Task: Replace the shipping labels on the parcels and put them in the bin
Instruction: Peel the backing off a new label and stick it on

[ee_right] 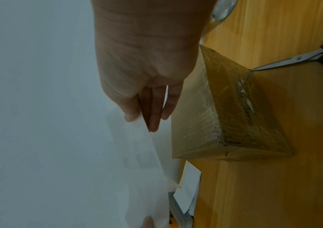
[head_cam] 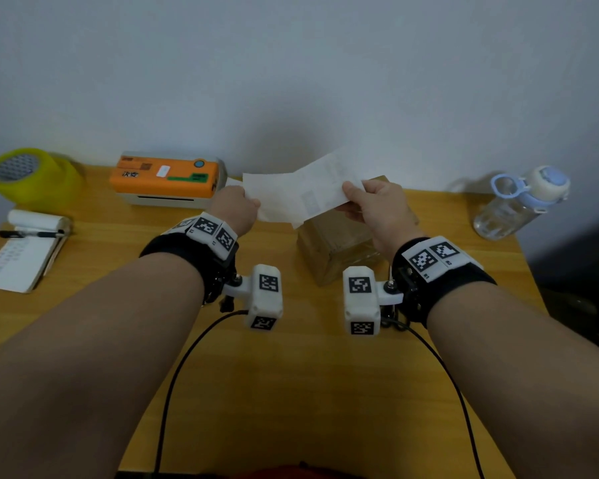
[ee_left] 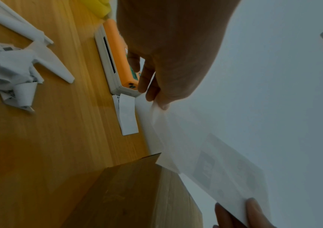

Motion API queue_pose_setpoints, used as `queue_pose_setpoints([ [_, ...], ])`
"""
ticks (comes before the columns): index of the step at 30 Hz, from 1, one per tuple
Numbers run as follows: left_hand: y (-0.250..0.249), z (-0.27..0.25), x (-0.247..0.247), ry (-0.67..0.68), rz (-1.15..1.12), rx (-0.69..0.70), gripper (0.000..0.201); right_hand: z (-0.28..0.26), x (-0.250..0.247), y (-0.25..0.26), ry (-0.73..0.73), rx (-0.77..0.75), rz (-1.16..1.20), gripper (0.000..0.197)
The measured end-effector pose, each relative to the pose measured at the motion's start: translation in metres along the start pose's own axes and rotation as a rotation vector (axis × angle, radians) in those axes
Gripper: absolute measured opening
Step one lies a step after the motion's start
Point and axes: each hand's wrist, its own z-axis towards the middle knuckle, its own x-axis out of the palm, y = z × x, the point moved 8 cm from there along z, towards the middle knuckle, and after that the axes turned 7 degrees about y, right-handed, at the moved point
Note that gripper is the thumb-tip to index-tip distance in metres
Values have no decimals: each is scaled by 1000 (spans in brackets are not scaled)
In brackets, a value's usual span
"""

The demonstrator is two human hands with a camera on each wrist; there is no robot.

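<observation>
I hold a white shipping label (head_cam: 320,183) in the air over a brown cardboard parcel (head_cam: 336,250) on the wooden table. My left hand (head_cam: 249,205) pinches the plain sheet (head_cam: 270,191) on the left side. My right hand (head_cam: 351,198) pinches the printed part with thumb on top. In the left wrist view my left hand (ee_left: 159,100) grips the paper's edge above the parcel (ee_left: 137,192). The right wrist view shows my right hand (ee_right: 143,118) pinching the label (ee_right: 137,148) beside the parcel (ee_right: 225,115).
An orange label printer (head_cam: 166,179) stands at the back with a stack of blank labels (ee_left: 127,114) beside it. At the left lie a yellow tape roll (head_cam: 25,174), a notepad (head_cam: 21,257) with a pen (head_cam: 28,234), and crumpled paper scraps (ee_left: 10,74). A water bottle (head_cam: 519,202) and scissors (ee_right: 293,59) are right.
</observation>
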Motion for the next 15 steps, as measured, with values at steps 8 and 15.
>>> queue_pose_setpoints([
  [8,23,5,-3,-26,18,-78,33,0,1,0,-37,-2,0,17],
  [15,30,9,-8,-80,18,-88,24,-2,2,5,-228,-69,-69,24],
])
